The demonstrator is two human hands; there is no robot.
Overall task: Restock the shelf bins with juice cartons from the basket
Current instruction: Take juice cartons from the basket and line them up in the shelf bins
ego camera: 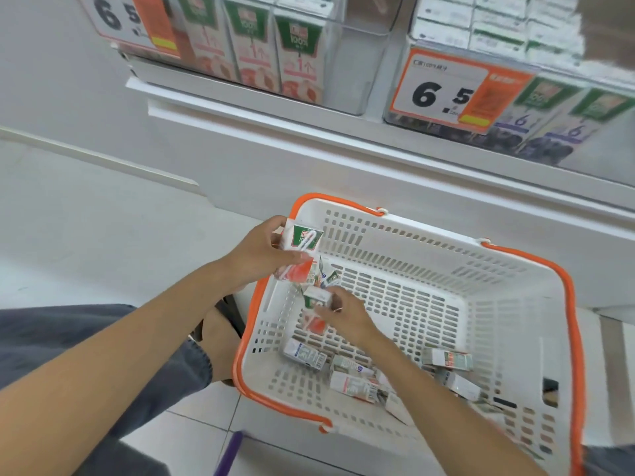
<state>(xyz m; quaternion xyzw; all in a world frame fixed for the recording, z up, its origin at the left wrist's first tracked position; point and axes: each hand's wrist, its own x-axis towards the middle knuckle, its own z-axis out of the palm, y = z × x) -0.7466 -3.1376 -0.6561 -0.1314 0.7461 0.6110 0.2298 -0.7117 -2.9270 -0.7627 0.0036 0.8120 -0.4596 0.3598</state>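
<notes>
First carton (pixel 302 249): a small juice box, green on top and red below, with a white straw stuck on its side. It is up in the air, over the far left corner of the basket.
Left hand (pixel 261 255): its grip is wrapped round the first carton, thumb on the front.
Second carton (pixel 316 300): the same colours, lower down, inside the basket.
Right hand (pixel 343 314): its grip pinches the second carton with the fingertips.
How they will handle: I think they are light and stiff, but a hard squeeze could dent them. Best to hold the wide flat sides, not the straw.
Loose cartons (pixel 354 383): more lie flat on the basket bottom, at the near side.
Basket (pixel 412 228): white, full of holes, with orange handles. It sits on the floor (pixel 86 218), just below the shelf (pixel 275 121).
Left bin (pixel 347 63): clear, with red cartons standing in a row. There looks to be room at its right end.
Right bin (pixel 598 159): purple cartons stand behind a price tag (pixel 443 94).
Step now: picking cartons out. None of these has gone up yet.
</notes>
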